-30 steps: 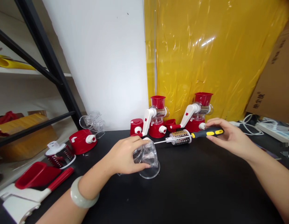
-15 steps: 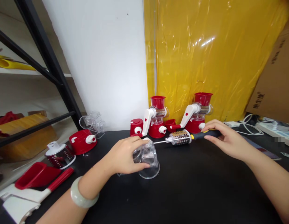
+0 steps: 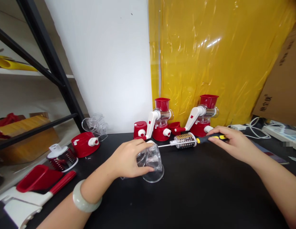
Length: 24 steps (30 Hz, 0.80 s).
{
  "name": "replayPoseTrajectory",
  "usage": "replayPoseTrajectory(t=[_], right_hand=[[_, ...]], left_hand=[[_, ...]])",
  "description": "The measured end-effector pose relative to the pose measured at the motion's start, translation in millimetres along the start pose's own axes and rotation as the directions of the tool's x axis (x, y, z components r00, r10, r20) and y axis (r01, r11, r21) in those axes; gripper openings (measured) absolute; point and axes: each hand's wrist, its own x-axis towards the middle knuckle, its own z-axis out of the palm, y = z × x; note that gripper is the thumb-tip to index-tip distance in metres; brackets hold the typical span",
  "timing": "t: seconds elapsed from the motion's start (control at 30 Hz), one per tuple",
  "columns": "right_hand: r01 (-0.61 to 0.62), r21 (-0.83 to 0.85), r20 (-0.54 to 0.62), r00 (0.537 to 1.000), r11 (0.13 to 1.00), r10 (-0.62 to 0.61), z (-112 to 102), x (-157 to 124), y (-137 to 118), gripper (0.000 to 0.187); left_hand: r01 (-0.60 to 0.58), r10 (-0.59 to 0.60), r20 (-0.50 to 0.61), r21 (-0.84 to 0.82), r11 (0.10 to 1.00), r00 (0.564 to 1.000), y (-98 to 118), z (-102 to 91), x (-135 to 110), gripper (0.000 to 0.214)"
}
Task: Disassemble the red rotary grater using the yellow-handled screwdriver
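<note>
My left hand (image 3: 132,158) grips a clear plastic grater body (image 3: 154,160) lying on its side on the black table, thumb in front and fingers over the top. In my right hand (image 3: 231,141) is a screwdriver (image 3: 204,139) with a black and yellow handle. Its long metal shaft points left, and the tip meets the upper right part of the clear body; the exact contact point is too small to make out. Just behind the shaft lies a metal grater drum (image 3: 185,140).
Two assembled red and white rotary graters (image 3: 161,124) (image 3: 205,117) stand at the back, near a red base (image 3: 140,129). On the left are another red base (image 3: 84,144), a drum (image 3: 62,158), a red hopper (image 3: 38,178) and a white crank handle (image 3: 24,206). A power strip (image 3: 281,133) sits right.
The screwdriver handle has turned in my right hand, so more of its yellow shows. My left hand and the clear body stay in place.
</note>
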Motion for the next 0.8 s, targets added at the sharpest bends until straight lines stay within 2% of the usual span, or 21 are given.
replayPoseTrajectory(t=[0.37,0.8], right_hand=[[0.031,0.146,-0.071,0.997,0.989,-0.021,1.9,0.1,1.6,0.023],[-0.008,0.125,-0.096,0.995,0.992,0.02,-2.9,0.4,1.7,0.027]], left_hand=[[0.005,-0.005,0.011,-0.013,1.0,1.0,0.4,-0.4,-0.5,0.071],[0.003,-0.003,0.006,0.004,1.0,1.0,1.5,-1.3,-1.3,0.072]])
